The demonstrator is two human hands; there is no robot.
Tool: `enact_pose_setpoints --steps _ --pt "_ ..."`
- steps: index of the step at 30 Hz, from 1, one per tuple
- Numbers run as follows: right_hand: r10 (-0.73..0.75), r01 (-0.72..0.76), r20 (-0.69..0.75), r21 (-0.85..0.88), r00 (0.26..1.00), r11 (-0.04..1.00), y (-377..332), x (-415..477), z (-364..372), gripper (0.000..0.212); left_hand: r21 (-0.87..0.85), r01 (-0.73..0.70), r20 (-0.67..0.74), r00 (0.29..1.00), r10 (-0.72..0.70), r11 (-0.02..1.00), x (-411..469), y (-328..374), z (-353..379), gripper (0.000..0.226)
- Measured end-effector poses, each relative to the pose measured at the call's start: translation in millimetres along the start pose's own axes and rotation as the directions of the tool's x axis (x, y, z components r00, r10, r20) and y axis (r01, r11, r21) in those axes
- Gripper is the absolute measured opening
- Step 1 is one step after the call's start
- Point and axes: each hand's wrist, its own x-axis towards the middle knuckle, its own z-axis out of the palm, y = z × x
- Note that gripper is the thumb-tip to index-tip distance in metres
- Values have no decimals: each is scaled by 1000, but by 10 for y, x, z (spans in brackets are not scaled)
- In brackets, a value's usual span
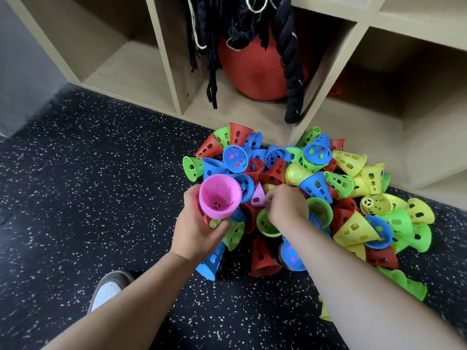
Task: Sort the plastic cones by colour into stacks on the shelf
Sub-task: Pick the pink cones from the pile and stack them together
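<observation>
1. Covering the room's floor is black rubber flecked with white. A pale wooden cubby shelf stands on it, and one compartment holds a red ball under a dark braided rope.
2. The cone pile lies on the floor against the shelf's foot. It holds red, blue, green and yellow cones, tumbled in all directions.
3. The left hand grips a pink cone by its narrow end, above the pile's left edge. The long axis is near upright, with the wide mouth facing up at the camera.
4. The pink cone has a wall pierced with oval holes and a spoked base visible inside.
5. The right hand has its fingers curled down into the pile, tips at a second pink cone. Whether they grasp it cannot be told.
6. A grey-and-white shoe rests on the floor at lower left.
</observation>
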Motion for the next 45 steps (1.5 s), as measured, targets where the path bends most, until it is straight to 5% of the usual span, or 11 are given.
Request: enact_pose_setpoints --steps 3,7,11,15,17,19,22,25,31,45 --pt "-62 66 -25 228 998 971 38 -124 -140 25 15 13 7 1000 -13 1000 0 -3 -9 77" --pt "-33 147 -235 486 971 862 136 -394 -313 9 52 11 25 1000 -12 999 -22 18 -1 74" --pt "22 334 -437 718 899 610 213 -715 -501 12 77 24 57 998 -28 997 -46 77 23 75" --pt "-236 669 -686 475 688 572 212 -1009 -686 5 104 26 81 996 -35 994 -89 145 72 77" --pt "-415 765 -695 307 587 566 223 -1064 -643 10 114 15 90 996 -25 993 -121 203 109 78" --pt "-526 802 -641 258 560 539 244 -1109 -541 15 102 4 96 995 -14 995 -159 241 149 76" --pt "-547 790 -581 336 603 513 303 -1206 -430 27 56 -34 89 996 29 998 -226 302 182 78" --pt "-401 707 -612 409 681 577 401 -1176 -352 24 31 -49 45 998 48 998 -266 321 184 78" --pt "9 205 -449 425 893 882 744 -710 -359 12 55 15 -3 1000 -15 998 -249 259 177 77" --pt "16 3 -184 103 983 995 578 115 -347 19 13 31 -26 999 -30 999 -52 225 245 77"
